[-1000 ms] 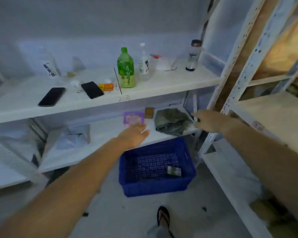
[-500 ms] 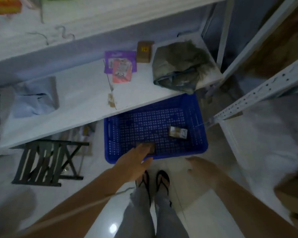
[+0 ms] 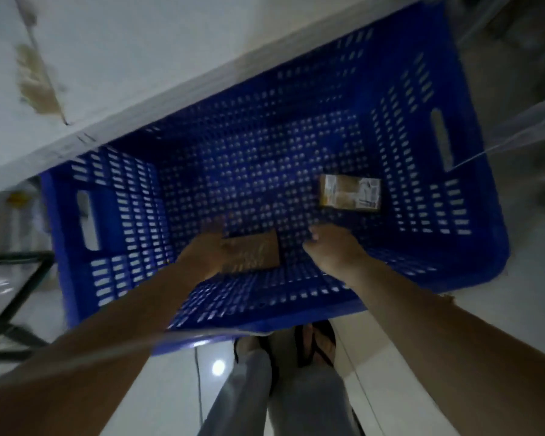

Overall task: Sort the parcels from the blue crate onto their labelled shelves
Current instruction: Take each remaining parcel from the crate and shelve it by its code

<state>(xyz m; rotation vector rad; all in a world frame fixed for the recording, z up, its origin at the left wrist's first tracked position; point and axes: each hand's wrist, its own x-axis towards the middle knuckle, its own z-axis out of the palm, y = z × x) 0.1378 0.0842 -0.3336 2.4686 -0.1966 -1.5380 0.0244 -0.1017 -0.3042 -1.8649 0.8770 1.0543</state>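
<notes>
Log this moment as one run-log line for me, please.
stage: pick from crate | left hand: at brown box, grip unclear | right hand: open, holding nothing | labelled parcel: on crate floor, untouched

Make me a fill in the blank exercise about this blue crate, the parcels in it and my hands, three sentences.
1. The blue perforated plastic crate holds ___ parcels.
2. The left hand reaches the plain brown cardboard parcel, while the small tan parcel with white labels lies nearer the ___ hand.
3. The crate's far side sits under a ___ shelf board.

Missing words: two; right; white.
</notes>
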